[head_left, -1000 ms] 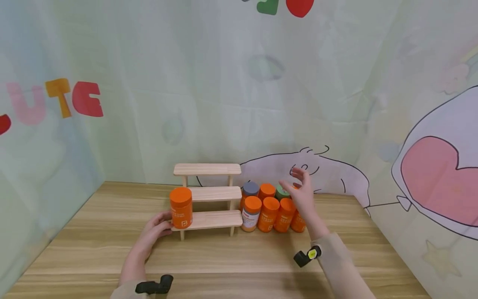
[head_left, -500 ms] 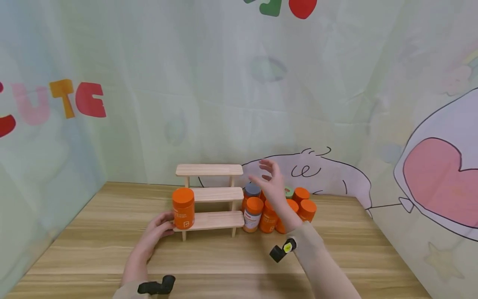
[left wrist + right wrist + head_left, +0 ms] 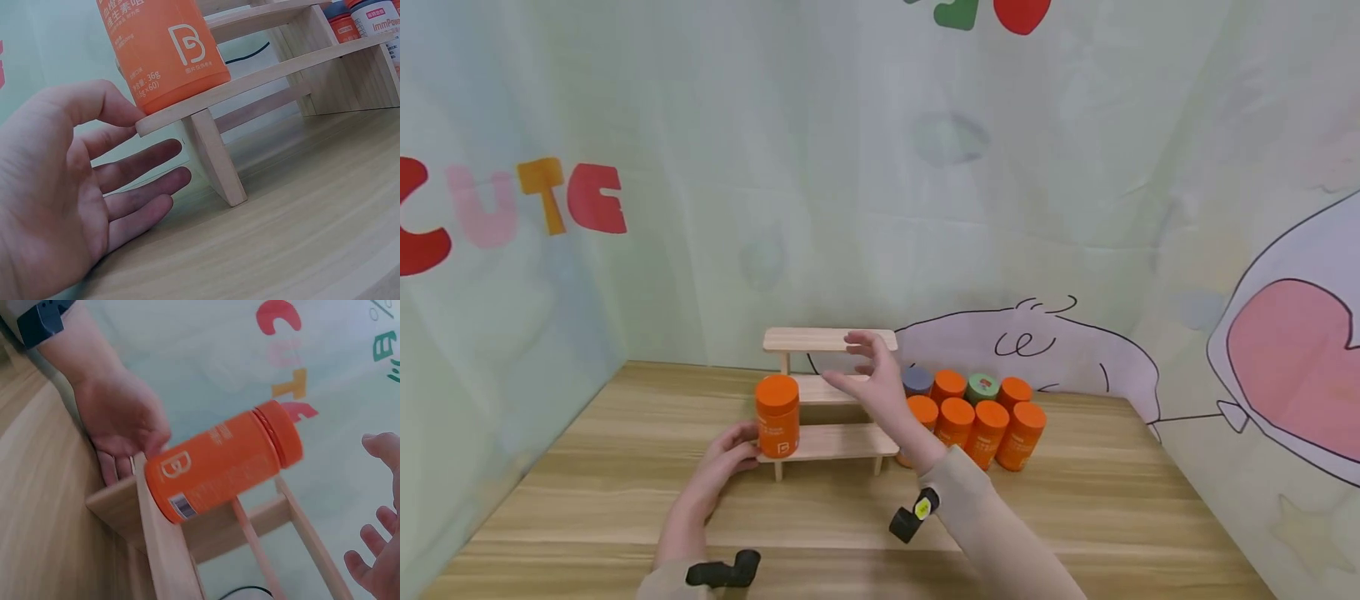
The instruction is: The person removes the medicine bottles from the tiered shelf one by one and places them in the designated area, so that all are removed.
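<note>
A three-tier wooden shelf [image 3: 842,442] stands on the table, and an orange bottle [image 3: 777,417] sits upright at the left end of its lowest tier. My left hand [image 3: 722,462] pinches that tier's left corner beside the bottle's base. In the left wrist view, the thumb of the left hand [image 3: 69,169] lies on the corner, with the other fingers below the board. My right hand [image 3: 877,383] is in the air before the upper tiers, fingers spread and holding nothing. In the right wrist view, the orange bottle [image 3: 215,465] appears between both hands.
Right of the shelf several bottles stand in two rows, such as an orange-capped bottle [image 3: 1021,436], a green-capped one [image 3: 982,387] and a grey-blue-capped one [image 3: 917,381]. My right forearm partly hides the front-left bottle. A printed curtain [image 3: 700,208] hangs behind the wooden table [image 3: 820,517].
My right hand has moved left, from above the grouped bottles to in front of the shelf. My left hand stays at the shelf corner. The head view has shifted slightly.
</note>
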Action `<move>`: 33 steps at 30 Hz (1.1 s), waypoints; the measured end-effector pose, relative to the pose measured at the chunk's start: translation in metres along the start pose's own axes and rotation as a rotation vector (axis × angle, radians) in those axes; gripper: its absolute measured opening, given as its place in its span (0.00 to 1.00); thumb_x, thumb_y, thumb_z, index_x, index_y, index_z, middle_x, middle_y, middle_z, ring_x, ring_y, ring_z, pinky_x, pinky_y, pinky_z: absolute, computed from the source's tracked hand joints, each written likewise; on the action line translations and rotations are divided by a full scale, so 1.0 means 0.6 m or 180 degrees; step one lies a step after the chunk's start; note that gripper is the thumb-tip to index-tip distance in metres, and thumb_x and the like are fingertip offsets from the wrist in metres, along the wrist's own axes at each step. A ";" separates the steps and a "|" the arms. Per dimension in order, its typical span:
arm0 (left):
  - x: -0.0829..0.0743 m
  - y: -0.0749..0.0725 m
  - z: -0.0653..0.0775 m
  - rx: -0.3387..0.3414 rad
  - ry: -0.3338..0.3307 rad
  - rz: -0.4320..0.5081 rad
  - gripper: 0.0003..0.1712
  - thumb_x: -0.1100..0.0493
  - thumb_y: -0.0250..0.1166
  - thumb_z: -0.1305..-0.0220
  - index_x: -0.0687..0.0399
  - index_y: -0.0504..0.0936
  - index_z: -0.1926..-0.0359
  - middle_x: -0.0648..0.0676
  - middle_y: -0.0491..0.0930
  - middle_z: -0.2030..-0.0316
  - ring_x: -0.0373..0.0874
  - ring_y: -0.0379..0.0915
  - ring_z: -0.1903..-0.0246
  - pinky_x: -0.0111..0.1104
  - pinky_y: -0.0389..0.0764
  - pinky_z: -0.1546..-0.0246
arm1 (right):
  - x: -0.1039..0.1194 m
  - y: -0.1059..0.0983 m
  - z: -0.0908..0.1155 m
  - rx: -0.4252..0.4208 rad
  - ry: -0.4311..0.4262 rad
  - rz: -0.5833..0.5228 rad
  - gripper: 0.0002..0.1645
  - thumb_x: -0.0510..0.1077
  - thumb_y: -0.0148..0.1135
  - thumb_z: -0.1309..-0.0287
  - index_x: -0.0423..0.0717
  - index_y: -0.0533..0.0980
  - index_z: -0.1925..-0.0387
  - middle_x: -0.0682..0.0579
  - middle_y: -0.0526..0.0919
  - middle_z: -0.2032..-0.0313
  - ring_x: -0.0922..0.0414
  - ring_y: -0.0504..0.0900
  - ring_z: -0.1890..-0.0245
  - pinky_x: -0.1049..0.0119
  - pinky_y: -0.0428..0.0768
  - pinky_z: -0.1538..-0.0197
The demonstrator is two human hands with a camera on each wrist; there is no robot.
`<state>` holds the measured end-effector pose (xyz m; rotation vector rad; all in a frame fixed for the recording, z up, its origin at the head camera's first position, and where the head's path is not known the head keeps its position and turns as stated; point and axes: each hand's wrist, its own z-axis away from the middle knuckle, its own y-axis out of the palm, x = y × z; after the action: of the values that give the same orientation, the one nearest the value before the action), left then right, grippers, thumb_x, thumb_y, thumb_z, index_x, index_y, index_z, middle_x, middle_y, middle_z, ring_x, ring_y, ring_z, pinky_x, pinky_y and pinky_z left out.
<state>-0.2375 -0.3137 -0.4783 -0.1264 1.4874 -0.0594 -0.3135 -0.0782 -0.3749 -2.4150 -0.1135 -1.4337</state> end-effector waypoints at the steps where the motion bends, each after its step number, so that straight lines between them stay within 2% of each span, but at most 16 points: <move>1: 0.000 0.000 0.000 -0.0004 -0.0001 0.0001 0.29 0.64 0.49 0.30 0.70 0.60 0.32 0.70 0.62 0.33 0.27 0.71 0.58 0.22 0.76 0.55 | 0.000 0.008 0.001 0.0037 0.0048 -0.0005 0.36 0.42 0.71 0.46 0.43 0.67 0.38 0.47 0.74 0.39 0.49 0.72 0.39 0.49 0.73 0.38; 8: 0.000 0.001 0.001 -0.0041 0.0048 0.0023 0.28 0.65 0.50 0.32 0.72 0.61 0.33 0.71 0.64 0.34 0.29 0.72 0.59 0.23 0.77 0.55 | 0.001 0.052 0.007 0.0305 0.0199 -0.0045 0.38 0.45 0.71 0.46 0.48 0.66 0.36 0.51 0.75 0.39 0.54 0.72 0.39 0.54 0.72 0.38; 15: 0.000 0.002 -0.001 -0.0039 0.0122 0.0062 0.28 0.65 0.50 0.32 0.73 0.62 0.34 0.70 0.65 0.37 0.29 0.73 0.60 0.23 0.78 0.56 | -0.013 0.082 0.017 0.0534 0.0139 0.0086 0.41 0.43 0.72 0.47 0.46 0.65 0.33 0.47 0.75 0.37 0.50 0.74 0.39 0.59 0.75 0.41; 21: 0.000 0.002 0.000 -0.0030 0.0127 0.0073 0.27 0.66 0.51 0.32 0.74 0.62 0.34 0.70 0.66 0.37 0.29 0.73 0.60 0.24 0.78 0.56 | -0.022 0.101 0.027 0.0609 0.0110 0.0071 0.43 0.40 0.73 0.48 0.40 0.64 0.32 0.45 0.74 0.38 0.49 0.74 0.39 0.60 0.75 0.40; 27: 0.001 0.002 0.000 -0.0030 0.0121 0.0097 0.27 0.66 0.50 0.32 0.73 0.62 0.34 0.70 0.66 0.37 0.28 0.73 0.60 0.24 0.78 0.56 | -0.030 0.117 0.036 0.0662 0.0255 0.0022 0.45 0.42 0.73 0.49 0.45 0.63 0.31 0.49 0.77 0.41 0.55 0.77 0.44 0.62 0.74 0.39; 33: -0.002 0.002 0.002 -0.0049 0.0077 0.0080 0.28 0.65 0.51 0.32 0.73 0.62 0.34 0.69 0.66 0.37 0.28 0.73 0.60 0.23 0.78 0.56 | -0.040 0.129 0.041 0.0672 0.0221 -0.0049 0.43 0.41 0.74 0.49 0.47 0.64 0.33 0.51 0.78 0.44 0.60 0.78 0.48 0.64 0.74 0.41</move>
<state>-0.2366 -0.3125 -0.4773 -0.1197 1.5136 -0.0293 -0.2867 -0.1408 -0.4251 -2.1970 -0.2540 -1.4331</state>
